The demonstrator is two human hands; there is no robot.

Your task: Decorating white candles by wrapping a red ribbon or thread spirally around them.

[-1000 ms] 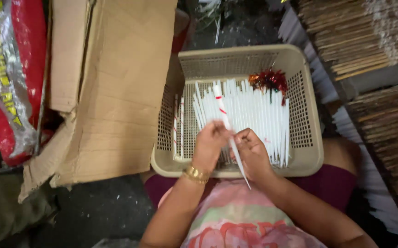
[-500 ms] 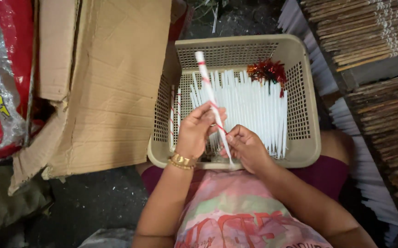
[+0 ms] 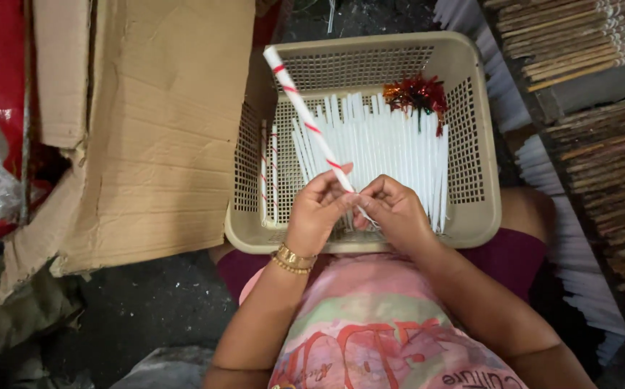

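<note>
Hands meet over the near rim of a beige mesh basket (image 3: 481,216) that rests on the person's lap. The left hand (image 3: 317,209) pinches the lower part of a long white stick (image 3: 305,115) wound with a thin red spiral stripe; the stick slants up and to the left, its far tip reaching past the basket's back corner. The right hand (image 3: 393,212) closes its fingertips on the stick's lower end, just beside the left thumb, so both hands are grasping the same stick.

Inside the basket, a row of plain white sticks (image 3: 388,155) lies side by side, with a tuft of red and gold tinsel (image 3: 417,94) at the far end and a few striped sticks (image 3: 269,169) apart along the left wall. Flattened cardboard (image 3: 154,122) lies to the left, and bundled brown sticks (image 3: 579,43) are stacked to the right.

Judging by the grip, the stripe is being finished at the bottom end; securing it calls for a steady pinch while the fingers roll the stick.
</note>
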